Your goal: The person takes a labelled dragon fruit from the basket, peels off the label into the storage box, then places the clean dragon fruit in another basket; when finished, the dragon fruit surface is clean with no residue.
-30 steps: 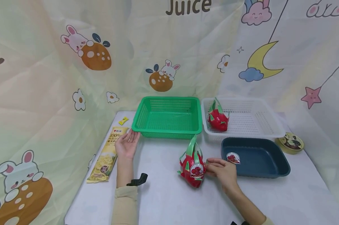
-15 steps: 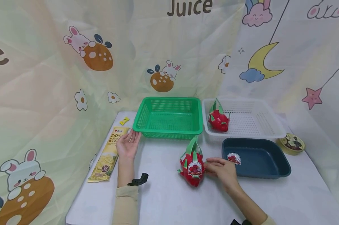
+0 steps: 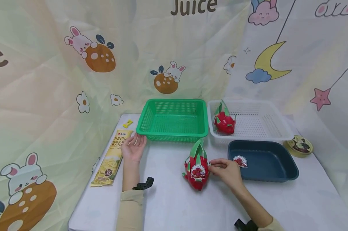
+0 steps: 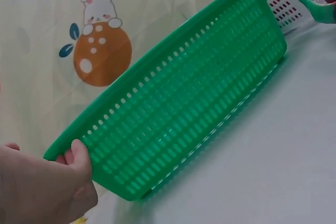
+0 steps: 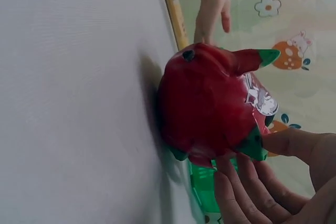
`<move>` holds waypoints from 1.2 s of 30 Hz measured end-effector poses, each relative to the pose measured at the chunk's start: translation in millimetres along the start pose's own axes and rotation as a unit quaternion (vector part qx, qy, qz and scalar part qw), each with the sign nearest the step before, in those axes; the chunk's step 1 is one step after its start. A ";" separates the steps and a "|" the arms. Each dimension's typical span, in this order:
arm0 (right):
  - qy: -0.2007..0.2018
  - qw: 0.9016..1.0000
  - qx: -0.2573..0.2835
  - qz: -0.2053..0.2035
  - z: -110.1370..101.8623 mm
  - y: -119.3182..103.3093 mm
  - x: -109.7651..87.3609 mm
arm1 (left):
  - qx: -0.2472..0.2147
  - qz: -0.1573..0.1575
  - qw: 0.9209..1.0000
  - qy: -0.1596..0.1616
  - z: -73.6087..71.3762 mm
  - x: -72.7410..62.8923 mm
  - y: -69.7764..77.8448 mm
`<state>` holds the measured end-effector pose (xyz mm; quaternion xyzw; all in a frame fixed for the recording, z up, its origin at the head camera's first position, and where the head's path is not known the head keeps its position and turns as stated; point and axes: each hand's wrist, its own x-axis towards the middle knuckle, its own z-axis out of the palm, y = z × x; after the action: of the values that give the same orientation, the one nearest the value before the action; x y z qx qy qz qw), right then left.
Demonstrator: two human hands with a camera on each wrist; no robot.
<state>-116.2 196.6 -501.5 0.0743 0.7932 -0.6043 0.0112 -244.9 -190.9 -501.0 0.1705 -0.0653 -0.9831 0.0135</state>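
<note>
A glossy red dragon fruit [image 3: 196,181] with green leaves and a round label stands upright on the table. My right hand [image 3: 227,171] pinches a green-tipped scale on its right side; in the right wrist view the thumb [image 5: 291,144] lies above that scale, the other fingers below it. My left hand [image 3: 134,148] is palm up, its fingertips at the rim of the green basket's near left corner. In the left wrist view this basket [image 4: 178,98] shows its perforated side, and the fingers reach up under the rim. A second dragon fruit [image 3: 225,123] sits inside the white basket [image 3: 273,136].
A dark blue tray [image 3: 266,178] with a small red-and-white packet [image 3: 240,161] in it lies right of my right hand. Behind it is a round gold tin [image 3: 298,146]. A yellow pasta bag [image 3: 108,163] and a small yellow candy [image 3: 128,124] lie at the left edge.
The dragon fruit has turned a little in place, its label shifting left, and my right hand has moved slightly left with it. My left hand has shifted slightly right.
</note>
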 end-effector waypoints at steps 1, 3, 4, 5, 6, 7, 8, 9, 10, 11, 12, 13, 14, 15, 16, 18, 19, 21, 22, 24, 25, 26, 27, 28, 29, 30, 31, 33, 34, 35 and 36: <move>0.003 1.000 -0.008 -0.007 -0.1 -0.6 0.9 | 0.005 -0.003 1.000 0.006 1.2 -0.9 -1.9; 0.010 1.000 -0.022 -0.020 -0.2 -2.1 2.2 | 0.012 -0.009 1.000 0.021 3.8 -4.1 -7.0; 0.012 0.999 -0.024 -0.025 -0.4 -3.0 2.3 | 0.023 -0.007 0.999 0.034 4.2 -5.8 -10.4; 0.013 0.999 -0.022 -0.029 -0.5 -4.0 2.1 | 0.030 -0.009 0.998 0.047 4.4 -8.3 -14.1; 0.014 0.999 -0.019 -0.032 -0.7 -5.0 1.5 | 0.040 -0.011 0.997 0.058 4.2 -11.0 -18.3; 0.015 0.999 -0.016 -0.034 -1.2 -6.0 1.1 | 0.052 -0.015 0.996 0.067 4.0 -13.9 -23.3; 0.016 0.999 -0.012 -0.035 -1.8 -7.1 0.3 | 0.061 -0.021 0.995 0.074 3.4 -17.0 -28.9; 0.017 0.999 -0.005 -0.038 -2.5 -8.2 -0.5 | 0.073 -0.027 0.994 0.077 3.1 -20.3 -35.2; 0.017 0.999 0.003 -0.042 -3.2 -9.4 -1.2 | 0.088 -0.034 0.993 0.074 2.8 -23.4 -41.9; 0.017 0.999 0.011 -0.048 -4.0 -10.5 -1.7 | 0.100 -0.042 0.992 0.066 3.3 -26.8 -49.0; 0.018 0.998 0.016 -0.053 -4.9 -11.8 -2.1 | 0.117 -0.047 0.990 0.056 3.9 -29.7 -56.1; 0.018 0.998 0.025 -0.059 -5.6 -12.9 -2.4 | 0.136 -0.051 0.988 0.045 5.4 -32.8 -63.4; 0.015 0.997 0.034 -0.066 -6.4 -14.1 -2.5 | 0.152 -0.055 0.986 0.033 7.0 -35.7 -70.5; 0.012 0.997 0.041 -0.071 -7.0 -15.3 -2.6 | 0.167 -0.058 0.984 0.022 9.0 -38.5 -77.3; 0.009 0.996 0.047 -0.075 -7.6 -16.5 -2.7 | 0.183 -0.063 0.981 0.010 11.2 -41.3 -83.7; 0.005 0.995 0.049 -0.083 -8.6 -18.7 -2.7 | 0.215 -0.074 0.974 -0.016 14.8 -46.3 -95.0; 0.004 0.995 0.051 -0.086 -8.6 -20.8 -3.3 | 0.232 -0.078 0.969 -0.027 16.2 -47.9 -100.6; -0.001 0.995 0.049 -0.090 -8.2 -25.2 -4.6 | 0.261 -0.088 0.960 -0.049 17.2 -49.5 -110.8; -0.003 0.995 0.046 -0.091 -8.2 -27.1 -5.5 | 0.276 -0.094 0.955 -0.061 17.4 -50.1 -115.8; -0.013 0.995 0.045 -0.087 -7.8 -31.0 -7.8 | 0.299 -0.102 0.946 -0.077 16.5 -49.8 -125.1; -0.023 0.995 0.051 -0.083 -7.5 -32.8 -8.7 | 0.310 -0.105 0.941 -0.085 15.5 -49.6 -129.1; -0.033 0.995 0.054 -0.079 -7.4 -33.4 -9.0 | 0.321 -0.108 0.936 -0.093 14.5 -49.7 -132.4; -0.044 0.994 0.059 -0.075 -7.4 -33.9 -9.3 | 0.332 -0.111 0.931 -0.100 13.3 -49.9 -135.4; -0.055 0.994 0.064 -0.070 -7.3 -34.3 -9.5 | 0.338 -0.116 0.928 -0.107 12.1 -49.7 -138.1; -0.067 0.993 0.069 -0.064 -7.2 -34.7 -9.7 | 0.347 -0.120 0.923 -0.116 10.8 -49.5 -140.4; -0.077 0.993 0.073 -0.059 -7.0 -34.9 -9.7 | 0.357 -0.125 0.917 -0.127 9.2 -49.2 -142.5; -0.086 0.992 0.075 -0.056 -6.4 -35.3 -9.3 | 0.369 -0.130 0.910 -0.137 8.0 -48.9 -143.8; -0.100 0.991 0.070 -0.052 -5.3 -36.0 -8.9 | 0.392 -0.142 0.896 -0.157 5.9 -48.2 -145.8; -0.106 0.991 0.068 -0.050 -4.8 -36.3 -8.7 | 0.403 -0.148 0.888 -0.165 4.8 -47.8 -146.6; -0.113 0.990 0.066 -0.049 -4.4 -36.4 -8.4 | 0.417 -0.153 0.879 -0.172 3.9 -47.5 -147.1; -0.119 0.989 0.067 -0.050 -4.1 -36.5 -8.2 | 0.432 -0.156 0.870 -0.180 3.0 -47.1 -147.5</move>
<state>-112.6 190.3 -464.6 -0.0369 0.7464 -0.6608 0.0705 -202.1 -42.1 -502.2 -0.0128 -0.4576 -0.8595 -0.2272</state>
